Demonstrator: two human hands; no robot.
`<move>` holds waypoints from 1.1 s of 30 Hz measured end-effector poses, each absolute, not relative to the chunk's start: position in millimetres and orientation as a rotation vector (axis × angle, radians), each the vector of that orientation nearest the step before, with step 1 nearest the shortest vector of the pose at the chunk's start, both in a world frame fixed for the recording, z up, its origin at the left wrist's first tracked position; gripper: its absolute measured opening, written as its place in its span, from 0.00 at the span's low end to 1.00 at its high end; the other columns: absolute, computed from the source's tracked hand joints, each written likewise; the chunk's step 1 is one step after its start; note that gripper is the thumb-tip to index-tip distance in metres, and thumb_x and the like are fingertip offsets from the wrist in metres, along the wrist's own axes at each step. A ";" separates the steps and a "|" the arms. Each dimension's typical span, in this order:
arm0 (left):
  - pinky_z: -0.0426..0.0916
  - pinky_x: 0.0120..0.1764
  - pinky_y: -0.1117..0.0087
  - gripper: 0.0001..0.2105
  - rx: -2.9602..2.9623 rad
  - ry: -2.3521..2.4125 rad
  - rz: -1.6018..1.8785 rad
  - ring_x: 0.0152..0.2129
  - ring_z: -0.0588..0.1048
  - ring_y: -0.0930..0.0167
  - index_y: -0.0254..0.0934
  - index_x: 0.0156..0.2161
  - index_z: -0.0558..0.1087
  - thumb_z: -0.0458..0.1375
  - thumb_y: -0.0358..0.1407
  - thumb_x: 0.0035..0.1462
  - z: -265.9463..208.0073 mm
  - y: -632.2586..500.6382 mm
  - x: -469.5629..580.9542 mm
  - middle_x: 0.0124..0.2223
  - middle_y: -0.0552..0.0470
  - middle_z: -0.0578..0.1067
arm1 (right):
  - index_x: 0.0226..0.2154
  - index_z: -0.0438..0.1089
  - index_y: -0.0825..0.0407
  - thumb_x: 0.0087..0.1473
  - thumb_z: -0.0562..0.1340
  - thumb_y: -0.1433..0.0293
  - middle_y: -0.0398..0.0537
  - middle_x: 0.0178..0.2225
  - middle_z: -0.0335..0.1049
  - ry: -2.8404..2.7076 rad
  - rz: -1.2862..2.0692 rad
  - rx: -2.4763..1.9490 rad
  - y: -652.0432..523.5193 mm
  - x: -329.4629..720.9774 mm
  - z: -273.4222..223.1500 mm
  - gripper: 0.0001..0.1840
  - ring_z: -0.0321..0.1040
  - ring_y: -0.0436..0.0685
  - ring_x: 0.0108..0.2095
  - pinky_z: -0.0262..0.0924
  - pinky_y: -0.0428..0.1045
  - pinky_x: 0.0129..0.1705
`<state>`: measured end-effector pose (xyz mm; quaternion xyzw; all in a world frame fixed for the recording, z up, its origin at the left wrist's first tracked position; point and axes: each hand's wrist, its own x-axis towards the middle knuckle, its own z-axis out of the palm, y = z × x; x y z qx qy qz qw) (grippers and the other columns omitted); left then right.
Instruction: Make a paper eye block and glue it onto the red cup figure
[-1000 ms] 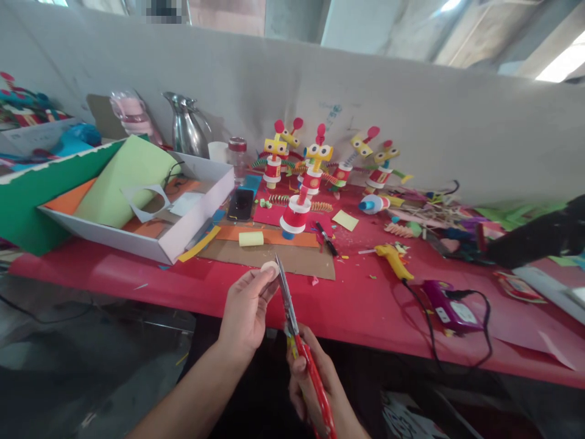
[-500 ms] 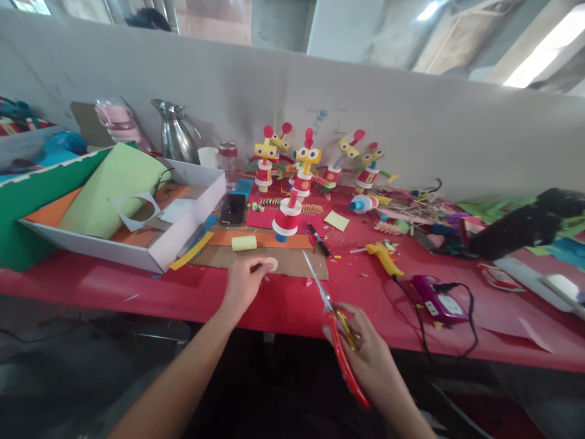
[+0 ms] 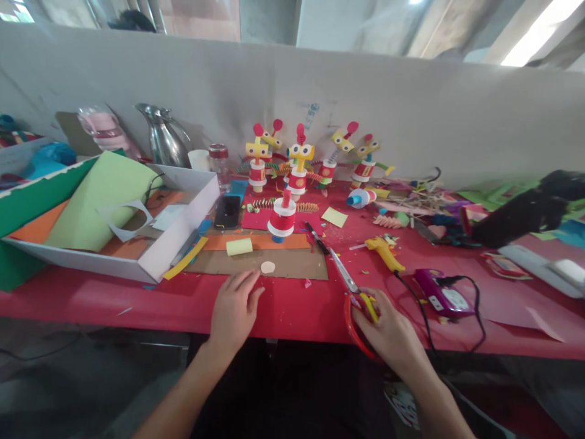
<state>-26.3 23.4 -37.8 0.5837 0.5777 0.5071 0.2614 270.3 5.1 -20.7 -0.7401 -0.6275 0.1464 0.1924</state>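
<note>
My red-covered counter (image 3: 292, 314) runs along a pale grey partition (image 3: 205, 79); above it, I see bright light (image 3: 542, 33) at upper right. Grey floor (image 3: 86, 390) shows lower left.

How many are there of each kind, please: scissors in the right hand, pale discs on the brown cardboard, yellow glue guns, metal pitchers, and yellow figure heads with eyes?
Scissors: 1
Pale disc: 1
Yellow glue gun: 1
Metal pitcher: 1
Visible yellow heads: 5
Total: 9
</note>
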 end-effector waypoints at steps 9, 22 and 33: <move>0.60 0.59 0.56 0.21 2.170 1.284 1.006 0.54 0.72 0.59 0.53 0.54 0.73 0.61 0.33 0.55 -54.6 -0.4 -30.6 0.55 0.52 0.75 | 0.48 0.66 0.49 0.61 0.52 0.59 0.53 0.36 0.76 -1.961 0.084 -2.270 48.7 268.3 -4.3 0.17 0.75 0.63 0.33 0.52 0.49 0.28; 0.65 0.54 0.51 0.29 2.360 2.277 1.398 0.49 0.73 0.56 0.41 0.60 0.67 0.63 0.29 0.52 -60.5 -30.4 -115.9 0.53 0.40 0.74 | 0.49 0.73 0.46 0.55 0.61 0.60 0.51 0.35 0.70 -1.905 -0.050 -2.146 89.0 290.4 -25.3 0.20 0.70 0.61 0.37 0.60 0.50 0.36; 0.69 0.42 0.61 0.08 2.301 1.809 0.552 0.41 0.74 0.62 0.35 0.41 0.74 0.54 0.33 0.60 -15.7 87.3 -20.3 0.43 0.44 0.74 | 0.46 0.75 0.53 0.57 0.59 0.68 0.57 0.42 0.73 -2.154 0.052 -1.624 91.8 229.7 -0.8 0.16 0.69 0.64 0.43 0.60 0.59 0.50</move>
